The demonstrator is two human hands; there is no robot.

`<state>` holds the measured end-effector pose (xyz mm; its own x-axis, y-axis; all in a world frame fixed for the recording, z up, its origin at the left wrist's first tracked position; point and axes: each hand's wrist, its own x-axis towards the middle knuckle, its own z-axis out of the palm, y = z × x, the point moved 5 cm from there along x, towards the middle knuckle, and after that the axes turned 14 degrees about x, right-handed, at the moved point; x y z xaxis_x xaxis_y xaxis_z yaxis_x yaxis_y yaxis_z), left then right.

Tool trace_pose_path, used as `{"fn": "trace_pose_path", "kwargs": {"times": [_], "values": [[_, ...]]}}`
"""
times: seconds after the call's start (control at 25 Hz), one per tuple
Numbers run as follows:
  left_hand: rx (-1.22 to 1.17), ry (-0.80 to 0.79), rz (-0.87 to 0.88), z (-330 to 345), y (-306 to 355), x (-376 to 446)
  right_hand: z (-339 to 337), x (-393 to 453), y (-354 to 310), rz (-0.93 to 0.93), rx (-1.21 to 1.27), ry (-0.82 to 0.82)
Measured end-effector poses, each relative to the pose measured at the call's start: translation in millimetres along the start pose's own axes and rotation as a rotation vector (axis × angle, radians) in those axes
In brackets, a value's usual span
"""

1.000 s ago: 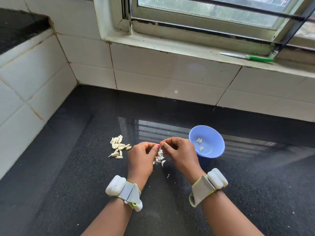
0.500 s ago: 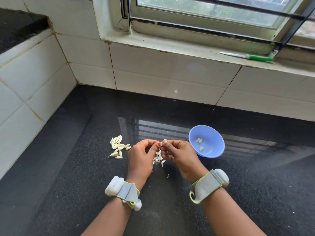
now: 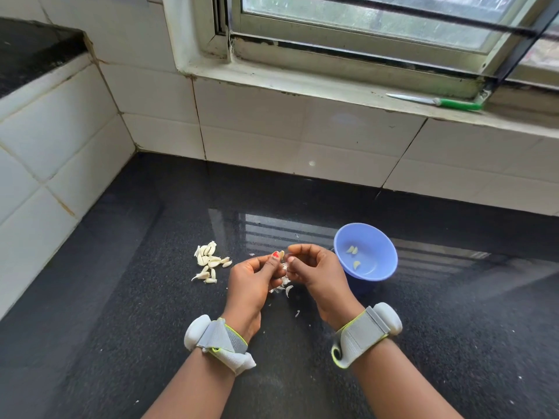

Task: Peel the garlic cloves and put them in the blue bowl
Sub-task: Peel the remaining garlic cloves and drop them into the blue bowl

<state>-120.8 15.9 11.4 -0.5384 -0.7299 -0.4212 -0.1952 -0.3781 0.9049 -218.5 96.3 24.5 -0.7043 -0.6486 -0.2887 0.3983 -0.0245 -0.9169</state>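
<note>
step: peeling one clove, mid-strip by my read; not ready for the bowl yet.
left hand (image 3: 252, 278): curled, thumb and fingertips pinching the clove in hand (image 3: 281, 254), its pale tip showing just past my red thumbnail.
right hand (image 3: 314, 269): curled, fingertips right against the left's, seems to be picking at the skin; exact contact too small to tell, so I can't say if it grips clove or skin.
unpeeled cloves (image 3: 209, 261): loose heap on the counter (image 3: 121, 297) at 9 o'clock of my hands, near, not touching them.
blue bowl (image 3: 381, 246): at 3 o'clock of my hands, just beside the right one, upright; three peeled cloves (image 3: 352, 250) inside.
peel scraps (image 3: 284, 288): under and at 6 o'clock of my hands, partly hidden.
knife (image 3: 435, 101): on the window sill at 1 o'clock, well apart, unused.
how to do it well: hold the clove steady with the left, let the right nail catch the skin at the tip and pull along the length, turn clove, repeat. Work over the scrap pile so skins don't fall in the bowl.
risk: clove is small and slick, can pop out; bits of skin may cling, check before dropping.
progress: early, most cloves unpeeled.
</note>
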Motion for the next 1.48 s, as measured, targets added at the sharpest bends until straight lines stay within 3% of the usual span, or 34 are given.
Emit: {"fn": "trace_pose_path", "kwargs": {"times": [0.12, 0.32, 0.6, 0.92, 1.16, 1.36, 1.48], "values": [[-0.005, 0.018, -0.017, -0.4, 0.1, 0.0, -4.6, 0.4, -2.0, -0.057, -0.169, 0.029], [-0.006, -0.056, -0.071, 0.8, 0.2, -2.1, -0.3, 0.7, -1.6, -0.059, -0.108, -0.132], [-0.035, -0.169, -0.137, 7.5, -0.6, -3.5, -2.8, 6.0, -5.9, -0.147, -0.189, -0.144], [0.179, -0.002, 0.087, 0.2, 3.1, 0.0, -1.3, 4.1, -2.7, -0.128, -0.118, -0.13], [0.26, 0.029, 0.168, 0.7, 8.2, -0.3, 1.7, 3.0, -6.6, -0.157, -0.031, -0.115], [0.294, 0.055, 0.17, -0.8, 8.1, 0.9, 1.6, 4.3, -7.8, -0.287, -0.2, -0.089], [0.145, -0.002, 0.065, 3.5, 4.0, 0.6, 2.4, 4.2, -8.2, -0.344, -0.283, -0.077]]}}
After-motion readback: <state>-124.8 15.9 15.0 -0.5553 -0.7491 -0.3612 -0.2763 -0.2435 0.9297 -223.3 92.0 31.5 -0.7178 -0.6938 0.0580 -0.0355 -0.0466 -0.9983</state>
